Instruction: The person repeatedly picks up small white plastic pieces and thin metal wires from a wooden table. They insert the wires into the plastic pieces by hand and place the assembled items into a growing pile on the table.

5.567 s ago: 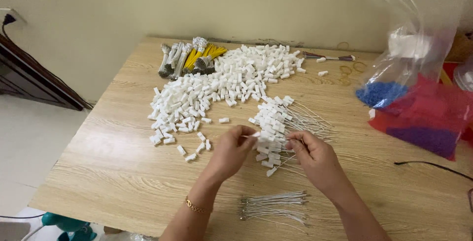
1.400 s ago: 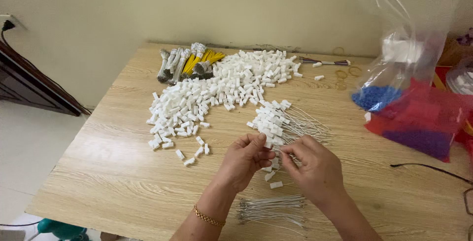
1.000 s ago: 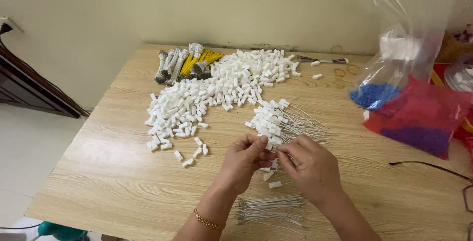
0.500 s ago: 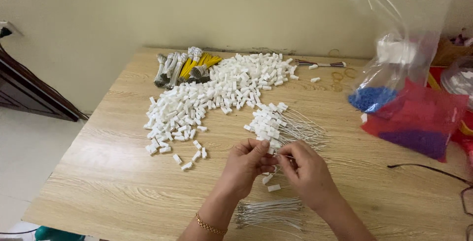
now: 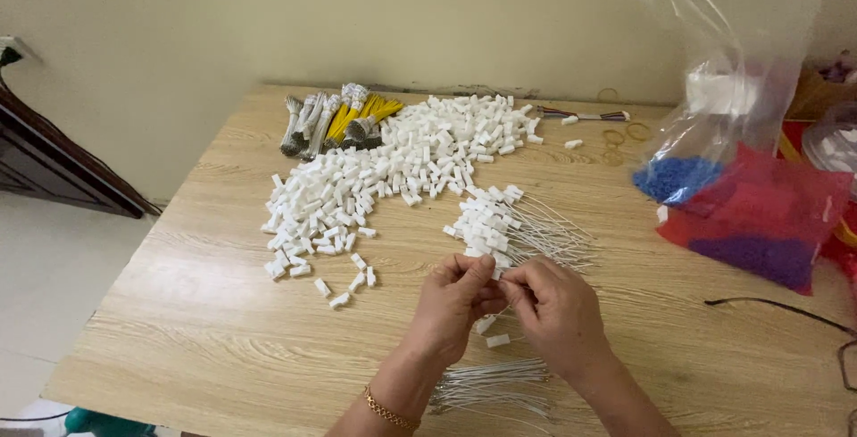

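While both hands meet low over the wooden table [image 5: 178, 312], the left hand [image 5: 455, 299] pinches a small white plastic connector housing [image 5: 487, 263] between thumb and fingertips, and the right hand [image 5: 553, 307] closes narrowly on what looks like a thin white wire, its end at the housing, seemingly so the two can be lined up. Just beyond the knuckles lies a cluster of wired connectors [image 5: 500, 223]; farther off to the left spreads the big heap of loose white housings [image 5: 393, 165]. Beneath the wrists rests a bundle of white wires [image 5: 491, 383], close for reaching
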